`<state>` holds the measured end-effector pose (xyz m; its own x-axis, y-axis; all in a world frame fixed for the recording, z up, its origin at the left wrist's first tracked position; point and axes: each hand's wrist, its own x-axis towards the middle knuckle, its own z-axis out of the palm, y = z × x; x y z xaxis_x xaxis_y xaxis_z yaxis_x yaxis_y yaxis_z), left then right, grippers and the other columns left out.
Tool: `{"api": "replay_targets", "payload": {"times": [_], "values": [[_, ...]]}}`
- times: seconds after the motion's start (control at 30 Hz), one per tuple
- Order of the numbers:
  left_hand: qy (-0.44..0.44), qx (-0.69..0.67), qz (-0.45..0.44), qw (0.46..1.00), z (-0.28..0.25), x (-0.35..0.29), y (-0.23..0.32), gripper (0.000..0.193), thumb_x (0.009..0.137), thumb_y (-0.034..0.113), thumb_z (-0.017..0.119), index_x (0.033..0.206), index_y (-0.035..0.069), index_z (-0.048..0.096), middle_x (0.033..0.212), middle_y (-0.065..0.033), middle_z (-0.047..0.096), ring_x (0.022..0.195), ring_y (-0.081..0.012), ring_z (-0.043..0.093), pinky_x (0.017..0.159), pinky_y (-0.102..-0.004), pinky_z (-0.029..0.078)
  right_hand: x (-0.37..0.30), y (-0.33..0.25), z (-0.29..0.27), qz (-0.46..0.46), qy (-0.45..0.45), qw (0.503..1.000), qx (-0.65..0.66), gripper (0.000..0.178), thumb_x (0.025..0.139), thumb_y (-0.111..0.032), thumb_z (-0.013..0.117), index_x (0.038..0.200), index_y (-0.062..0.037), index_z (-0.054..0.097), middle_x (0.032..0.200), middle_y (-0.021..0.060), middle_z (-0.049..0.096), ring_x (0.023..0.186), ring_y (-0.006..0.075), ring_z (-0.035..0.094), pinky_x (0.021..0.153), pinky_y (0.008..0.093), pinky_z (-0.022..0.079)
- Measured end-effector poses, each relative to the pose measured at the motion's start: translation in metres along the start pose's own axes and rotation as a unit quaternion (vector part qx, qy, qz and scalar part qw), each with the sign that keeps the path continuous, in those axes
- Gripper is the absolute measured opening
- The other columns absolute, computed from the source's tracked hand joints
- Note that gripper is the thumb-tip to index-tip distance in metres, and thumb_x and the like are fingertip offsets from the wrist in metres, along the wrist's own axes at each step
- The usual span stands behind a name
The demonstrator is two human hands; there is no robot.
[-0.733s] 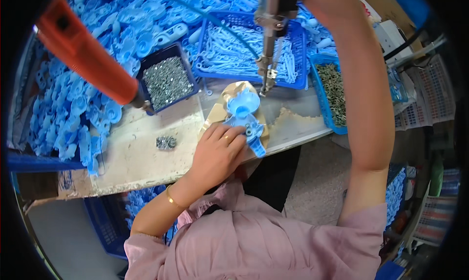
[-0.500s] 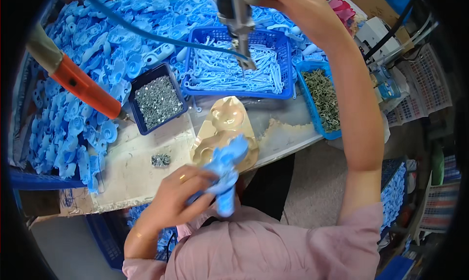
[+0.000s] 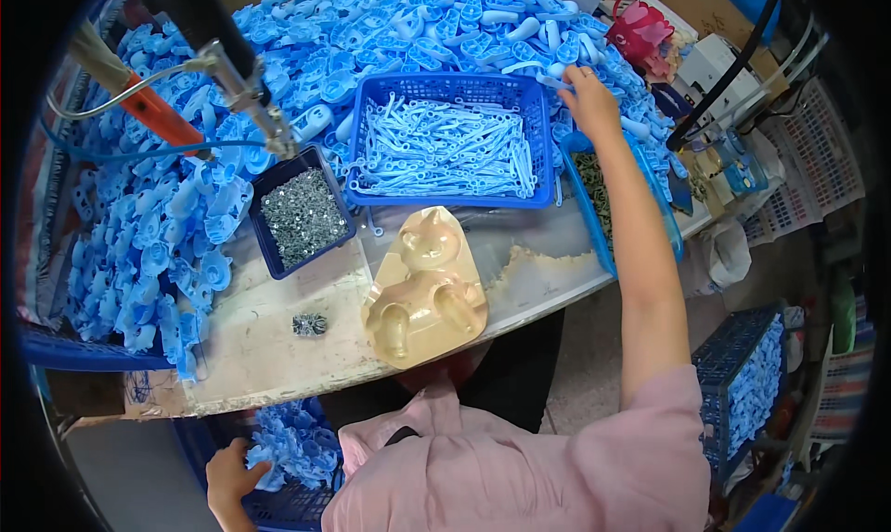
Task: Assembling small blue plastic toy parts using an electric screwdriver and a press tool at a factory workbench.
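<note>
My right hand (image 3: 594, 105) reaches past the blue basket to the heap of blue plastic parts (image 3: 445, 31). Its fingertips close on a small light-blue moulded part (image 3: 554, 83) at the heap's near right edge. Down at the lower left, below the table edge, my left hand (image 3: 232, 476) has its fingers apart beside several blue toy-like assemblies (image 3: 290, 448) in a dark blue crate (image 3: 278, 512). On the table in front of me lies a tan bear-shaped fixture (image 3: 425, 295) with rounded hollows and no part in it.
A blue basket (image 3: 445, 198) holds thin light-blue rods; a dark tray (image 3: 302, 212) holds small metal pieces. Screws fill a light-blue tray (image 3: 673, 244) under my right forearm. An orange driver (image 3: 158, 110) and a metal-tipped tool (image 3: 251, 96) hang at the left.
My left hand has carried the blue assembly from above the fixture to the crate and let go. My right hand has left the hanging tool, which swung left, and come down to the heap.
</note>
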<state>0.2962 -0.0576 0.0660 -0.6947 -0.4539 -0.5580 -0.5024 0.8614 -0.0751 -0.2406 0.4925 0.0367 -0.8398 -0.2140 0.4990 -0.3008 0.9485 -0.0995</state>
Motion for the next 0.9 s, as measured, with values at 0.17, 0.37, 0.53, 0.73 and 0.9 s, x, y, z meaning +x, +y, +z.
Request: {"api": "replay_targets", "payload": {"times": [0.17,0.37,0.53,0.73,0.9], "values": [[-0.062,-0.17,0.212,0.96,-0.039,0.011,0.074,0.05,0.081,0.032,0.079,0.118,0.001,0.067,0.105,-0.0155,0.074,0.1,-0.0314,0.071,0.086,-0.0395,0.055,-0.001,0.028,-0.024,0.119,-0.089,0.89,0.431,0.028,0.095,-0.025,0.069,0.114,-0.007,0.059,0.109,0.0083,0.067,0.093,0.0226,0.07,0.081,0.0371,0.057],[-0.06,-0.276,0.483,0.829,-0.072,0.033,0.185,0.037,0.088,0.016,0.075,0.122,0.003,0.067,0.11,-0.0131,0.072,0.1,-0.0257,0.07,0.084,-0.0347,0.054,-0.057,0.014,-0.067,0.183,-0.159,0.684,0.688,0.025,0.097,-0.02,0.068,0.117,-0.0076,0.06,0.121,0.0103,0.066,0.106,0.0214,0.068,0.094,0.0354,0.055],[0.04,-0.443,0.517,0.732,-0.063,0.031,0.287,0.042,0.085,0.008,0.077,0.125,0.005,0.065,0.122,-0.0122,0.068,0.107,-0.0263,0.066,0.085,-0.0358,0.054,-0.117,-0.089,-0.095,-0.006,-0.43,0.606,0.669,0.021,0.081,0.002,0.078,0.096,-0.0054,0.066,0.129,0.0151,0.064,0.113,0.0182,0.063,0.098,0.0322,0.051],[0.206,-0.304,0.654,0.661,-0.044,0.056,0.314,0.036,0.086,0.01,0.077,0.12,0.003,0.067,0.125,-0.0149,0.067,0.104,-0.0324,0.068,0.086,-0.0379,0.056,-0.146,-0.131,-0.089,-0.019,-0.491,0.515,0.702,0.018,0.083,0.001,0.078,0.096,-0.0038,0.065,0.134,0.0156,0.06,0.114,0.0165,0.061,0.098,0.033,0.05],[0.258,-0.304,0.617,0.678,-0.036,0.056,0.291,0.035,0.083,0.01,0.079,0.115,0.003,0.068,0.116,-0.0139,0.071,0.095,-0.0314,0.07,0.079,-0.0362,0.058,-0.097,-0.082,-0.07,0.055,-0.365,0.744,0.557,0.013,0.088,-0.006,0.074,0.099,-0.002,0.069,0.112,0.0093,0.071,0.1,0.0138,0.067,0.088,0.0304,0.054]]}}
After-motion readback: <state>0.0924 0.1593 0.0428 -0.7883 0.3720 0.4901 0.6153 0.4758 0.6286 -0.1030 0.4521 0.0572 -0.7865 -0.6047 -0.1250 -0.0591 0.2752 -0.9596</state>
